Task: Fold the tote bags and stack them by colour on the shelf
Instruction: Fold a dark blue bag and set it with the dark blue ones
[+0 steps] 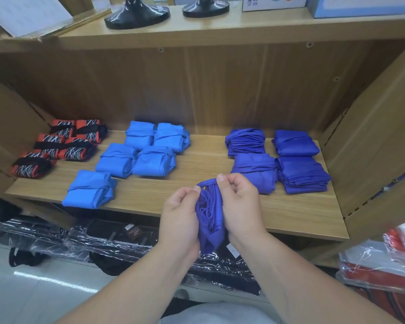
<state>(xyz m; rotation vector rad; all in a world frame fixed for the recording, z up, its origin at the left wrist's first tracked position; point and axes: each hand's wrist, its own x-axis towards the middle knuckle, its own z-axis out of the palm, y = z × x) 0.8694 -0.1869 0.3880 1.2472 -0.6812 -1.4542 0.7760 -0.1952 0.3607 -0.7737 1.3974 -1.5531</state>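
A dark blue tote bag (209, 216), bunched into a narrow bundle, is held between both hands over the front edge of the wooden shelf (197, 164). My left hand (180, 213) grips its left side and my right hand (239, 204) grips its right side, thumb and fingers pinching the strap loop at the top. On the shelf lie folded bags grouped by colour: red-and-black patterned ones (63, 146) at the left, light blue ones (138, 157) in the middle, dark blue stacks (288, 157) at the right.
Two black stand bases (137, 12) and boxes (271, 3) sit on the upper shelf. Below the shelf lie black items in clear plastic wrap (80, 239). Red packaged goods (384, 260) are at the lower right. Wooden side panels close in the shelf on both sides.
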